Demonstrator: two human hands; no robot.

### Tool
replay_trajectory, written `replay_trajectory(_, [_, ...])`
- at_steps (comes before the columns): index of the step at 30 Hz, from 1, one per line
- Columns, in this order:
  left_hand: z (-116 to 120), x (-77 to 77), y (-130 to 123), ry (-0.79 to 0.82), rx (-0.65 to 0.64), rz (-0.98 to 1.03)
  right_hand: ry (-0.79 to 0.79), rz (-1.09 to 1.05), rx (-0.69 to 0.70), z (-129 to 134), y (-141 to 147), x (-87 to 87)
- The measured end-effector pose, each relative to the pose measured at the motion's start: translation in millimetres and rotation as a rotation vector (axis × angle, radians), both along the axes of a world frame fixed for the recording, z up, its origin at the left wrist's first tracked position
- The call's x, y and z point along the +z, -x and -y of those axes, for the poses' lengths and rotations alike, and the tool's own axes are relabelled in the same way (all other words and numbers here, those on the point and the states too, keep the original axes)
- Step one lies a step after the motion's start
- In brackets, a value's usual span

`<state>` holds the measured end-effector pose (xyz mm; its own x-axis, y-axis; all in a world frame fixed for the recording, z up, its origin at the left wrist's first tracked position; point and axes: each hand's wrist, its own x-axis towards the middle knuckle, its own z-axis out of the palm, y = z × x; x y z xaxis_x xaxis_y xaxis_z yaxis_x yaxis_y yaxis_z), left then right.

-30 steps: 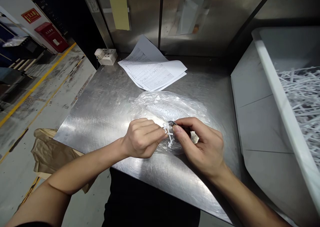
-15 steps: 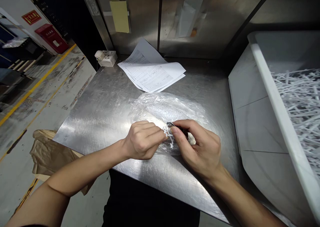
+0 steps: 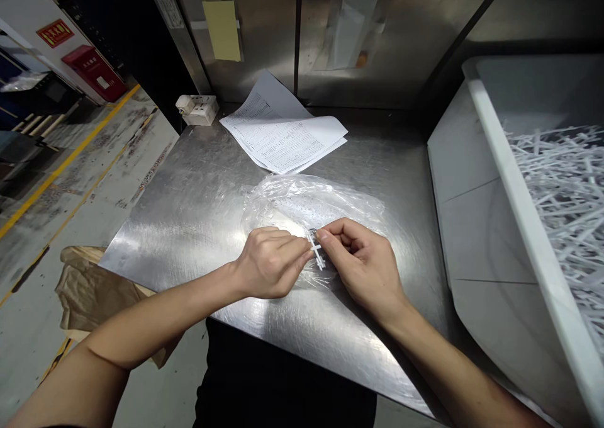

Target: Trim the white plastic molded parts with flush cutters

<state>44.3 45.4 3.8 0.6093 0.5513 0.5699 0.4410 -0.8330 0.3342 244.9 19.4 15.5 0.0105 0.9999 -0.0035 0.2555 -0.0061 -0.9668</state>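
Observation:
My left hand is closed in a pinch on a small white branching plastic piece, which looks like a moulding sprue. Its short arms stick out between my two hands. Close on the other side, my right hand has thumb and forefinger pressed together at the upper end of the piece. A small dark metal tip shows at those fingertips; most of that object is hidden, so its kind is unclear. Under both hands a clear plastic bag lies on the metal table, with small pale bits in it.
To the right stands a large white bin holding many thin white plastic sprues. Printed sheets and a white power socket lie at the back. A brown paper bag sits below the table's left edge.
My right hand has shifted slightly left and its fingers have curled in. The dark tool, seen more fully before, is now mostly hidden. The white piece has turned between my hands.

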Motion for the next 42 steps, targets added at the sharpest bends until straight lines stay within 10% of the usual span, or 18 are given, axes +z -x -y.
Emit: replay_trajectory(42, [-1.8,5.0,1.0,-0.169,-0.01,-0.019,-0.57,0.246,0.121,11.0,-5.9,11.3])
